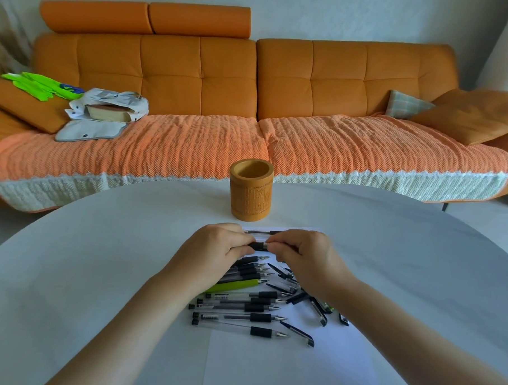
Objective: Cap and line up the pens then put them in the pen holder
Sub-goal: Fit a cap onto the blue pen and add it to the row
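Observation:
A carved wooden pen holder (251, 190) stands upright and empty on the white round table (98, 258). In front of it my left hand (215, 247) grips a black-gripped pen (257, 246) by its barrel. My right hand (301, 252) pinches the pen's tip end, probably with a cap, though the fingers hide it. Below my hands several uncapped clear pens (239, 306) lie side by side, tips to the right, with one green pen (234, 285) among them. Loose black caps (317, 310) lie scattered to their right. One more pen (261, 232) lies behind my hands.
A white paper sheet (268, 361) lies under the pens. An orange sofa (251, 84) with a knitted throw runs behind the table, carrying a bag (105, 110) and green cloth (45, 85) at the left and cushions at the right.

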